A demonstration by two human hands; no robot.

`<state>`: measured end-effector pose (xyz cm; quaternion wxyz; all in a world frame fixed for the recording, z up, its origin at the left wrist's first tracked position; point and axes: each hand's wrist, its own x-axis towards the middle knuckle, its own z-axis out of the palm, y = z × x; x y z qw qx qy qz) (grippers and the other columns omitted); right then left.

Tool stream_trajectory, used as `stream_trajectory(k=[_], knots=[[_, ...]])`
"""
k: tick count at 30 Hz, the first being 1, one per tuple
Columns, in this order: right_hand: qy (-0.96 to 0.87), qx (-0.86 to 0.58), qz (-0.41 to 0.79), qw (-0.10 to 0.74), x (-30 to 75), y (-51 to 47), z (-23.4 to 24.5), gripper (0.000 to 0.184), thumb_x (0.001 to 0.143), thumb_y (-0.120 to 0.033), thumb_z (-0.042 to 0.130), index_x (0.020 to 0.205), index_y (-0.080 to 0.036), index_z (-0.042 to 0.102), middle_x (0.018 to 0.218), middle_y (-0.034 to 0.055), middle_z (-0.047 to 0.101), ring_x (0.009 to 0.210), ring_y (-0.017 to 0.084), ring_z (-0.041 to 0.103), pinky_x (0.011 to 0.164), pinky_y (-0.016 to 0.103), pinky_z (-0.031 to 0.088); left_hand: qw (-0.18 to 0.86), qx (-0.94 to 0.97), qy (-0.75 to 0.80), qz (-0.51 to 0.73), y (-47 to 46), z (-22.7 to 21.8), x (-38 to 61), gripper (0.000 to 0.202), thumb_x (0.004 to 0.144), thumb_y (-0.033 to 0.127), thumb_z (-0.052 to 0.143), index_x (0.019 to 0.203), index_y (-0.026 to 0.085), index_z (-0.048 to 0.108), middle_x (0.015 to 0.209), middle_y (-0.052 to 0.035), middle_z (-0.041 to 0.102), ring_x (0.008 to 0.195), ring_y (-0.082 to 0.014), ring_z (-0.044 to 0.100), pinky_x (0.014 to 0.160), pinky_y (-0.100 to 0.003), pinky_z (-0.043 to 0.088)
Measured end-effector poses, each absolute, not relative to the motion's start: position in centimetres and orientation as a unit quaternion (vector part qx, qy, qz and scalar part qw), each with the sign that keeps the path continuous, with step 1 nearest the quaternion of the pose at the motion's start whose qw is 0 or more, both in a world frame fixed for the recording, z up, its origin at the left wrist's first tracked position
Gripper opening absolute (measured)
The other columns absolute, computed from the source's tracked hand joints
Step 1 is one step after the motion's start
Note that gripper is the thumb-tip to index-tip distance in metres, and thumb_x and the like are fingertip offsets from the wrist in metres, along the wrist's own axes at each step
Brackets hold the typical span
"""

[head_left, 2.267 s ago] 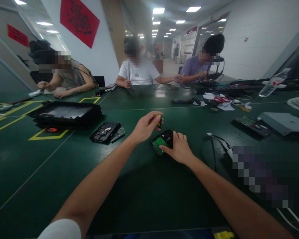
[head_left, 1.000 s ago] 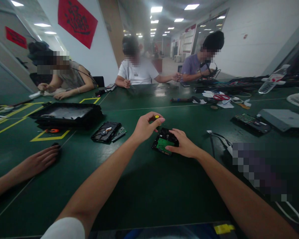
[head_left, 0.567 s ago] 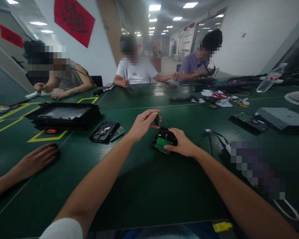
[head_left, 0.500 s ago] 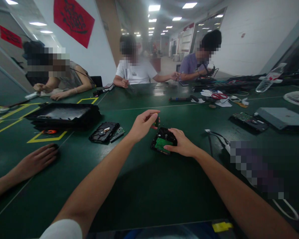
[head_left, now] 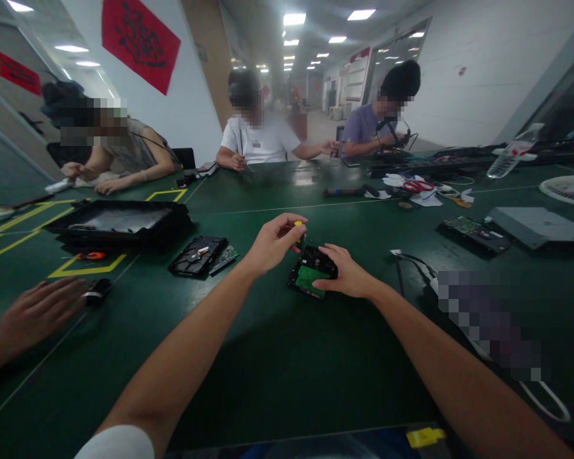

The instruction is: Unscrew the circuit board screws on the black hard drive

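Note:
A hard drive [head_left: 310, 278] lies on the green table in front of me, its green circuit board facing up. My right hand [head_left: 343, 273] is wrapped round its right side, the thumb on the board. Above the far edge of the drive, my left hand [head_left: 278, 241] pinches a screwdriver [head_left: 298, 227] with a yellow-topped handle, held upright. Its tip is too small to make out against the dark drive. To the left lie another hard drive [head_left: 197, 256] with small metal parts on it, and a loose circuit board [head_left: 224, 260].
A black tray [head_left: 119, 220] stands at the left. A co-worker's hand [head_left: 41, 310] rests near a small black cylinder [head_left: 97, 291]. At the right are a further hard drive [head_left: 473, 234], a grey metal box [head_left: 540, 226] and a cable [head_left: 418, 261]. Several people sit across the table.
The co-worker's hand at the left has drawn back from the black cylinder, now uncovered. The yellow top of the screwdriver shows more between my left fingers. My right hand keeps its hold.

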<state>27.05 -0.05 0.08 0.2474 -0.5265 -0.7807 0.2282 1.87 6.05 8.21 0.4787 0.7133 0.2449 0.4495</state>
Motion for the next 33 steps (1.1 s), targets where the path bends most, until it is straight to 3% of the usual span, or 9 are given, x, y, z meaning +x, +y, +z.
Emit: stream_trajectory(k=[3, 11, 20, 28, 33], knots=[[-0.758, -0.569, 0.199, 0.249, 26.8, -0.8, -0.2, 0.116, 0.076, -0.082, 0.079, 0.165, -0.016, 0.044, 0.170, 0.0266, 0.033, 0.161, 0.047, 0.025, 0.128, 0.068, 0.028, 0.497, 0.704, 0.231, 0.451, 6.3, 8.1, 1.8, 0.043, 0.100, 0.049, 0.073, 0.132, 0.020, 0.070, 0.111, -0.0087, 0.073, 0.099, -0.0195, 0.071, 0.068, -0.025, 0.066], [-0.717, -0.595, 0.231, 0.280, 26.1, -1.8, -0.4, 0.103, 0.078, -0.072, 0.084, 0.161, -0.020, 0.050, 0.167, 0.0211, 0.036, 0.156, 0.043, 0.037, 0.126, 0.062, 0.036, 0.553, 0.668, 0.239, 0.436, 6.1, 8.5, 1.6, 0.041, 0.101, 0.051, 0.071, 0.126, 0.019, 0.075, 0.122, -0.0133, 0.076, 0.111, -0.0263, 0.073, 0.072, -0.030, 0.066], [-0.721, -0.587, 0.229, 0.290, 26.2, -1.8, -0.2, 0.104, 0.078, -0.071, 0.086, 0.161, -0.021, 0.050, 0.166, 0.0207, 0.036, 0.155, 0.044, 0.040, 0.127, 0.064, 0.035, 0.555, 0.660, 0.260, 0.434, 6.0, 9.1, 1.5, 0.041, 0.098, 0.055, 0.074, 0.114, 0.017, 0.072, 0.114, -0.0128, 0.077, 0.104, -0.0246, 0.075, 0.073, -0.032, 0.067], [-0.741, -0.557, 0.236, 0.293, 26.8, -1.3, -0.5, 0.099, 0.081, -0.070, 0.083, 0.161, -0.024, 0.050, 0.167, 0.0188, 0.036, 0.153, 0.042, 0.043, 0.125, 0.064, 0.039, 0.511, 0.664, 0.282, 0.468, 6.0, 8.9, 1.7, 0.040, 0.093, 0.052, 0.081, 0.099, 0.016, 0.064, 0.104, -0.0116, 0.077, 0.093, -0.0211, 0.074, 0.063, -0.025, 0.063], [-0.772, -0.514, 0.251, 0.279, 27.4, 0.0, -0.3, 0.100, 0.079, -0.072, 0.085, 0.159, -0.021, 0.053, 0.168, 0.0202, 0.036, 0.153, 0.041, 0.044, 0.126, 0.061, 0.040, 0.556, 0.670, 0.229, 0.435, 5.3, 8.7, 2.1, 0.040, 0.095, 0.051, 0.080, 0.112, 0.019, 0.064, 0.099, -0.0077, 0.075, 0.095, -0.0216, 0.074, 0.064, -0.026, 0.063]])
